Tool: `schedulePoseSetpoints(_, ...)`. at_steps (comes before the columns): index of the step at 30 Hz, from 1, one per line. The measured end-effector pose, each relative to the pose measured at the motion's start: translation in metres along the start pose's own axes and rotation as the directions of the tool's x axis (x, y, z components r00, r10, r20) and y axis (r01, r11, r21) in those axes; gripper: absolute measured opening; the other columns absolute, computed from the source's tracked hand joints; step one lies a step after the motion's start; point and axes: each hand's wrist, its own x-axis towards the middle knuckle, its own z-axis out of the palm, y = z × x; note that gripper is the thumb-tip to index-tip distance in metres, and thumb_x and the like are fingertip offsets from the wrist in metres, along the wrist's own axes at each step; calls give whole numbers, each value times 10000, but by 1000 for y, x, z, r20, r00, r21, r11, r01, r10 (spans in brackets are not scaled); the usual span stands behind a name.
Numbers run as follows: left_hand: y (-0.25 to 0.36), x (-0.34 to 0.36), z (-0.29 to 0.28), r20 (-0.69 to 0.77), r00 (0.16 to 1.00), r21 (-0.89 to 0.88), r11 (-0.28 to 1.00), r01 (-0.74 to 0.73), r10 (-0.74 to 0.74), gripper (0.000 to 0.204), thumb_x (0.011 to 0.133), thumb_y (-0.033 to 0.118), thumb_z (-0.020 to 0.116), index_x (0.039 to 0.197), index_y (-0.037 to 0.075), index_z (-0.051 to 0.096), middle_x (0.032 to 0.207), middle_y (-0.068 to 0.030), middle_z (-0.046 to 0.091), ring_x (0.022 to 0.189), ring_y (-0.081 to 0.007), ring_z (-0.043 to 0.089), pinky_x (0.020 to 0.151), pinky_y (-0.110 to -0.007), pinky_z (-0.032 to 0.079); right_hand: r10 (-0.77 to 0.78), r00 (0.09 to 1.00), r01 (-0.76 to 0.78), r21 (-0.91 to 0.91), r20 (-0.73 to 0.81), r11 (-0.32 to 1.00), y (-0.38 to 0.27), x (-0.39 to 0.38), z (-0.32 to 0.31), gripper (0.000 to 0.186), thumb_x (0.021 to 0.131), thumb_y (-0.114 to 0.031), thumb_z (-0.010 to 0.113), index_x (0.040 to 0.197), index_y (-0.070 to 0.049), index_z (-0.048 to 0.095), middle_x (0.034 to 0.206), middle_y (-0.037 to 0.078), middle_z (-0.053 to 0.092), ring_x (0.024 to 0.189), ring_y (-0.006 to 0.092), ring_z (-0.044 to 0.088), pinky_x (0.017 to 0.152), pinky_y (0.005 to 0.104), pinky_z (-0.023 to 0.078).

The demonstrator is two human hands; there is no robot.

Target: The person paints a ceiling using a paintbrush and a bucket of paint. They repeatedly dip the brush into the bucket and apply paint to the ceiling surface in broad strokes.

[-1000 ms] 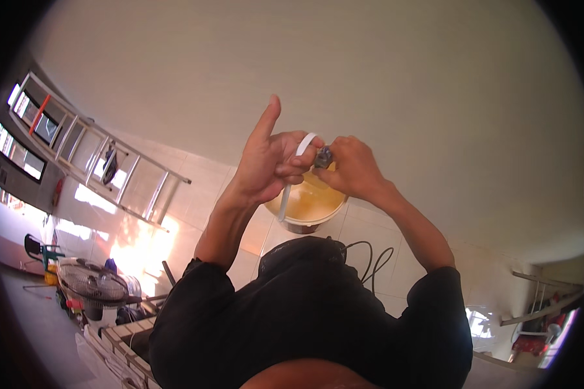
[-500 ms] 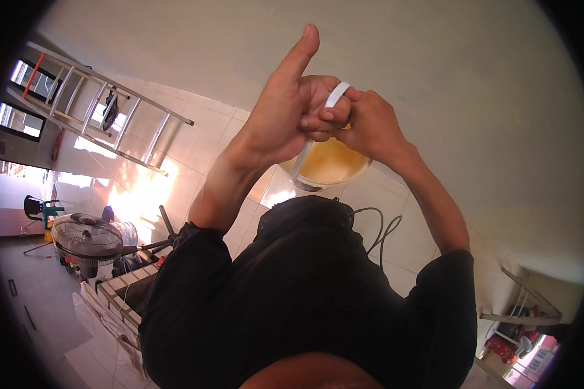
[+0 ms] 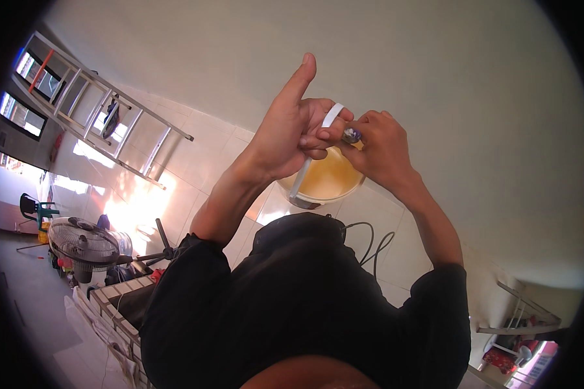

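My left hand pinches a flat white strip between thumb and fingers, with the index finger sticking straight out. The strip runs from my fingers down toward a yellowish bucket on the tiled floor. My right hand meets the left hand fingertip to fingertip and grips a small round dark metallic piece at the strip's upper end. Both hands hover directly over the bucket. My black sleeves and chest fill the lower part of the view.
A metal ladder leans on the wall at the left. A standing fan and a green chair are at the lower left. A black cable loops on the tiles by the bucket. A metal rack stands at the lower right.
The hands stay joined on the strip and small piece. They sit higher in the picture than a second ago, and the bucket has shifted slightly beneath them.
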Motion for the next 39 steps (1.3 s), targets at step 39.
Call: schedulePoseSetpoints(39, 3, 5, -22, 54, 998, -71, 997, -32, 36, 959, 925, 861, 201, 1041, 11, 630, 630, 54, 373, 463, -29, 206, 457, -187, 178, -113, 934, 147, 76, -340, 986, -13, -8, -2, 205, 753, -142, 834, 913, -79, 722, 821, 62, 712, 764, 227, 684, 631, 350, 448)
